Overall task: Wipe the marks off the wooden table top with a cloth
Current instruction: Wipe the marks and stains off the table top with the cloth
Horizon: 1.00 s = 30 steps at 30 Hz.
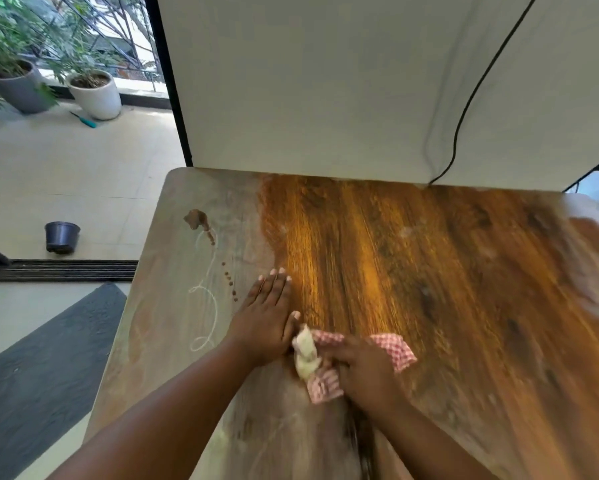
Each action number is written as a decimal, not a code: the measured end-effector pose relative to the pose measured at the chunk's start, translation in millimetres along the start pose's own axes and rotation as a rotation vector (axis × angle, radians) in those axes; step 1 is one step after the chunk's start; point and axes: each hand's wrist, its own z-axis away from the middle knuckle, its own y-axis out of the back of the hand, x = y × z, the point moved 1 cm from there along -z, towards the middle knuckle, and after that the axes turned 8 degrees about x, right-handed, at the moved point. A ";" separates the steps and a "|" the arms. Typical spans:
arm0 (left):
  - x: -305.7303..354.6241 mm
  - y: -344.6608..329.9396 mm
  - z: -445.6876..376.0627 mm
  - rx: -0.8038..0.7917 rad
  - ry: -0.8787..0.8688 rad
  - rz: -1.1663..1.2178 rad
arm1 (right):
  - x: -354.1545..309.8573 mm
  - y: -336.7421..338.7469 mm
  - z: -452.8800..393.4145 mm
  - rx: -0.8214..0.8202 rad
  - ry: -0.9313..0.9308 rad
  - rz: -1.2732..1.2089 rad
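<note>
Right hand is gripping the bunched cloth on the bench, left hand is lying flat just beside it, nearer the marks running 12-to-6 at the cloth's 10 o'clock.

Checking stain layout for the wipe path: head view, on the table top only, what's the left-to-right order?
White chalk squiggle → trail of brown drops → left hand, flat on the wood → checked cloth, gripped by the right hand. The brown blob overlaps the squiggle's span, so left out.
</note>
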 end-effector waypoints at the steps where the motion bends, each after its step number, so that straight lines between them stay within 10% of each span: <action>1: 3.0 -1.5 2.9 -0.013 -0.018 -0.016 | -2.3 -0.4 -17.4 0.035 -0.062 0.020; 12: 14.4 -1.2 47.9 -0.044 -0.035 -0.056 | -13.2 -1.4 113.0 -0.200 0.271 -0.144; 20: 50.3 -1.6 115.6 -0.050 0.063 -0.053 | -14.3 5.1 59.6 -0.013 -0.064 -0.023; 30: 87.6 18.8 194.6 -0.066 0.053 -0.114 | -10.9 19.2 201.6 -0.292 -0.041 -0.109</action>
